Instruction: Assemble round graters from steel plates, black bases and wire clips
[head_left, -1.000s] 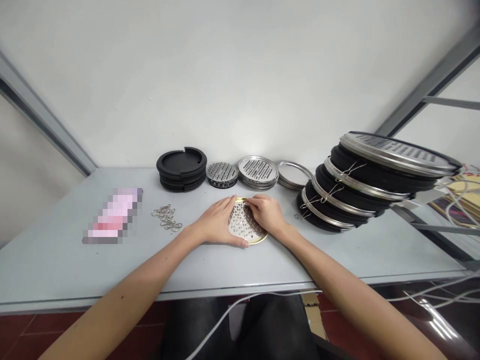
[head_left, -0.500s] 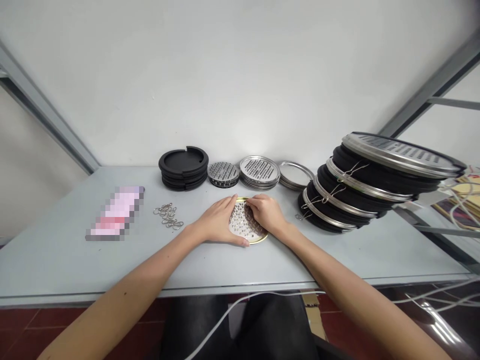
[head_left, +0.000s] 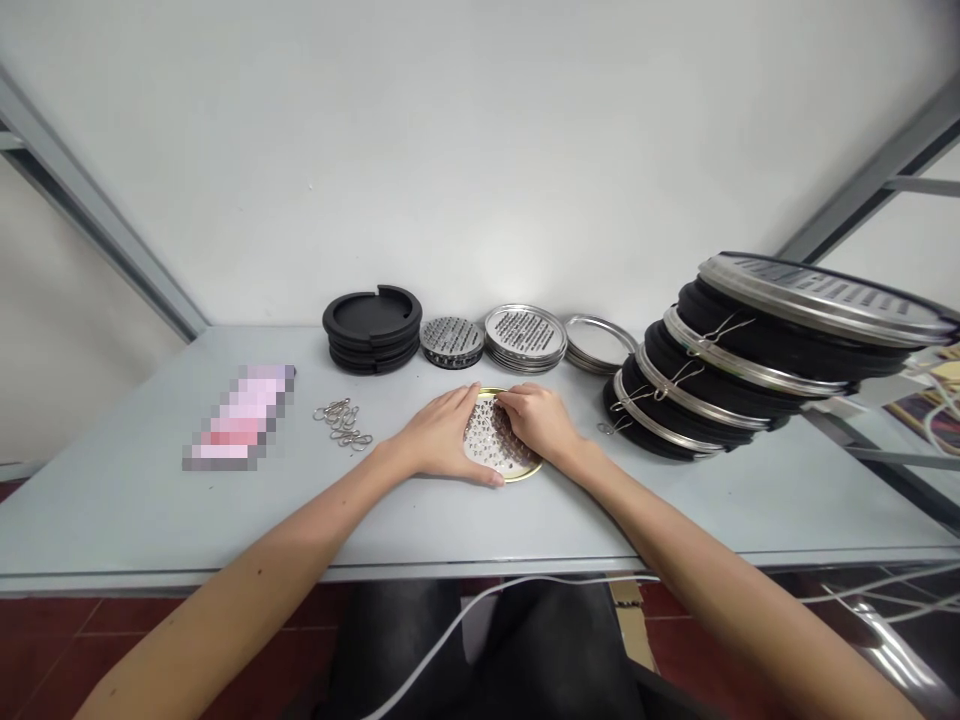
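Grey worktop [head_left: 300, 525] here, and the holed metal disc [head_left: 486, 440] is lying left of the leaning stack [head_left: 750, 375], left hand [head_left: 448, 437] clamping its rim, probably so it's not sliding, right hand [head_left: 545, 425] resting bunched by the far edge, can't tell if it's pinching anything.

A pale grey table [head_left: 420, 545] stands against a plain whitish wall [head_left: 450, 130], brightened by a soft patch of light [head_left: 525, 235], between a grey metal post [head_left: 105, 208] on the left and a grey metal frame [head_left: 870, 188] with crossbars on the right, above a red tiled floor [head_left: 45, 645].
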